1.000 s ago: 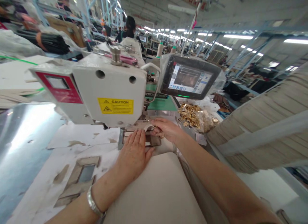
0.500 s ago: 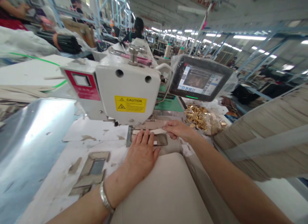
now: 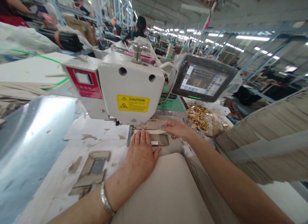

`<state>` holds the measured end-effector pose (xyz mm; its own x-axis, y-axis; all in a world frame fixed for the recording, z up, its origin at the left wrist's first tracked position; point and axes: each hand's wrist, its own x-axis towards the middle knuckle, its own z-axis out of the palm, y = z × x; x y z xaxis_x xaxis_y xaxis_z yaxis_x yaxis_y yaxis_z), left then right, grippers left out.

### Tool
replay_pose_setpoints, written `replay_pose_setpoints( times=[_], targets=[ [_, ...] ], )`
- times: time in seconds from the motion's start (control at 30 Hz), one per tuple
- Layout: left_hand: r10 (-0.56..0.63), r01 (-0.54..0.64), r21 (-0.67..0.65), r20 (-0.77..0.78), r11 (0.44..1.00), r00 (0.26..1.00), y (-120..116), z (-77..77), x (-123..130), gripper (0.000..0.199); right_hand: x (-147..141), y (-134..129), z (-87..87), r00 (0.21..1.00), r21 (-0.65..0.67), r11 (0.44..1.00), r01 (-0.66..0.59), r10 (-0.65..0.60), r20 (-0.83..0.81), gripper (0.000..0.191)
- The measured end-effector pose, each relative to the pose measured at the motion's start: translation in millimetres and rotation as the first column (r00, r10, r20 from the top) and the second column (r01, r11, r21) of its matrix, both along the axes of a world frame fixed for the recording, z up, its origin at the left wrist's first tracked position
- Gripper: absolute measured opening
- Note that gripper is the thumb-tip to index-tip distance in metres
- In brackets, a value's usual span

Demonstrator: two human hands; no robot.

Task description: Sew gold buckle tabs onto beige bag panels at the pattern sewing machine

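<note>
My left hand (image 3: 141, 153) lies flat, palm down, its fingertips on a pale strip (image 3: 154, 132) at the metal frame (image 3: 129, 135) under the sewing machine head (image 3: 131, 89). Between finger and thumb, my right hand (image 3: 176, 129) pinches the right end of that strip. A rectangular opening (image 3: 162, 140) with a small white piece (image 3: 154, 143) shows just below the strip. Beige material (image 3: 163, 188) spreads from the frame toward me, partly beneath my left hand and forearm.
A control screen (image 3: 204, 78) stands behind my right hand, with gold metal parts (image 3: 198, 116) below it. Stacked beige pieces (image 3: 269, 137) rise at right. A taped cut-out frame (image 3: 91, 172) lies left. A person (image 3: 139, 28) sits farther back.
My left hand's fingers have shifted slightly left along the strip and now lie closer together. The right hand keeps its pinch, almost unmoved. The view has shifted slightly.
</note>
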<state>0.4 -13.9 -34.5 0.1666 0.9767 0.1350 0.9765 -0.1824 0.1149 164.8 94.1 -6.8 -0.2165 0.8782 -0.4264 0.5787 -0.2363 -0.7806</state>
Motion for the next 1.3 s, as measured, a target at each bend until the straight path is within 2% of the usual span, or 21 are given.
replay_pose_setpoints(
  times=[0.1,0.27,0.4,0.5,0.67,0.9,1.13,1.3],
  targets=[
    [0.013,-0.012,0.037,-0.034,0.999,0.999,3,-0.3,1,0.069,-1,0,-3.9,1.000,0.011,1.000,-0.015,0.015,-0.021,0.024],
    [-0.010,0.012,0.040,-0.054,0.999,0.998,9,4.3,0,0.070,1,3,-8.0,0.999,0.063,0.997,-0.042,0.040,0.037,0.022],
    [-0.039,0.039,0.026,-0.020,0.999,0.999,10,9.7,-3,0.061,8,5,-7.3,0.986,0.175,0.979,-0.101,0.076,0.146,0.024],
    [-0.078,0.078,0.033,-0.006,0.996,0.997,11,10.8,-6,0.056,2,3,-3.0,0.962,0.207,0.971,-0.122,0.065,0.263,0.023],
    [-0.104,0.105,0.059,-0.009,0.993,0.995,11,8.6,-10,0.054,-22,-2,5.8,0.943,0.148,0.979,-0.142,0.088,0.320,0.013],
    [-0.116,0.117,0.057,-0.019,0.991,0.993,12,7.5,-10,0.053,-20,5,15.7,0.877,0.031,0.968,-0.250,0.213,0.431,0.026],
    [-0.110,0.111,0.066,-0.021,0.992,0.994,11,7.8,-10,0.050,-8,5,24.9,0.947,-0.056,0.995,-0.080,0.093,0.306,0.027],
    [-0.118,0.119,0.059,-0.026,0.991,0.993,11,7.9,-10,0.050,0,4,24.0,0.970,-0.100,0.995,-0.013,0.037,0.239,0.028]
  ],
)
